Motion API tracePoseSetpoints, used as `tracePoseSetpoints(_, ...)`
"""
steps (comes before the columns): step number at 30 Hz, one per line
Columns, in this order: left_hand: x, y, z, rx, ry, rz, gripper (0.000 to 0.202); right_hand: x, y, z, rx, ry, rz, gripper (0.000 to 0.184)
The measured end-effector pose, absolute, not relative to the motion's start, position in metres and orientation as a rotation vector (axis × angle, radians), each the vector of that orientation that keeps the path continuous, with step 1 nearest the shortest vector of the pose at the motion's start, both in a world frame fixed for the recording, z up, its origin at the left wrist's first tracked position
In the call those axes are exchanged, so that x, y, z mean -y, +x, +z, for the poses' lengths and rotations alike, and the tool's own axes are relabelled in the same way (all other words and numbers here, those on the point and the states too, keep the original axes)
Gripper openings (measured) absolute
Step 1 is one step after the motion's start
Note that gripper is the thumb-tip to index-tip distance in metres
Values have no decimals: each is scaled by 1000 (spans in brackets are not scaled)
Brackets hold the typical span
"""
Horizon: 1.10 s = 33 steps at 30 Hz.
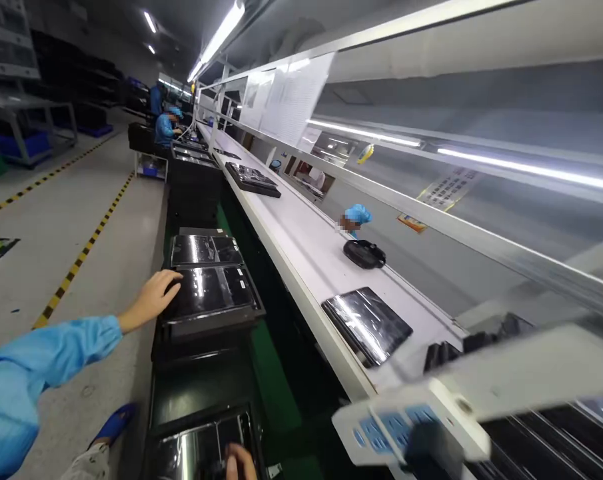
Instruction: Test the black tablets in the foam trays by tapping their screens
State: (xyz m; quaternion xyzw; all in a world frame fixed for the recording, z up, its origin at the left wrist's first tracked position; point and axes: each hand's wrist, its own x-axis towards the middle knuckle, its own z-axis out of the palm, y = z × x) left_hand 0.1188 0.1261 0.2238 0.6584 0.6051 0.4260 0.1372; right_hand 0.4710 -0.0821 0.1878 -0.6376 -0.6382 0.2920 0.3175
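My left hand (151, 300), in a blue sleeve, reaches out to a stack of black trays (206, 330) beside the line. Its fingers lie stretched over the near left corner of the glossy black panel (214, 290) on top. A second panel (206, 250) lies on the stack just behind. At the bottom edge only part of my right hand (241, 463) shows, touching the right edge of another glossy panel (196, 450) in a lower tray; its grip is cut off by the frame.
A long white conveyor (301, 247) runs along the right, carrying a glossy panel (366, 323), a black oval part (364, 254) and a tray (252, 179) farther off. A white power strip (411, 420) hangs in front. Workers in blue sit far up the line; floor with yellow-black tape lies left.
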Motion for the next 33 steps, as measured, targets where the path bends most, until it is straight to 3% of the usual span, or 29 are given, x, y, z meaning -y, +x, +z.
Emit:
tracePoseSetpoints(3, -183, 79, 204, -1808, 1802, 1109, 57, 46, 413, 202, 1418, -1711, 799, 57)
tracePoseSetpoints(9, -193, 59, 136, -1590, 1521, 1125, 61, -98, 354, 245, 1263, -1716, 499, 46)
tracePoseSetpoints(14, -190, 64, 142, -1421, 1334, 1059, 65, -180, 328, 265, 1383, -1743, 347, 33)
tracePoseSetpoints(20, -196, 67, 143, -1337, 1224, 1015, 54, -260, 271, 268, 1690, -1635, 338, 26)
tracePoseSetpoints(28, -197, 73, 156, -1351, 1177, 1009, 52, -382, 193, 253, 2436, -1458, 402, 39)
tracePoseSetpoints(33, -193, 82, 155, -1331, 1135, 986, 50, -420, 165, 243, 2607, -1371, 412, 32)
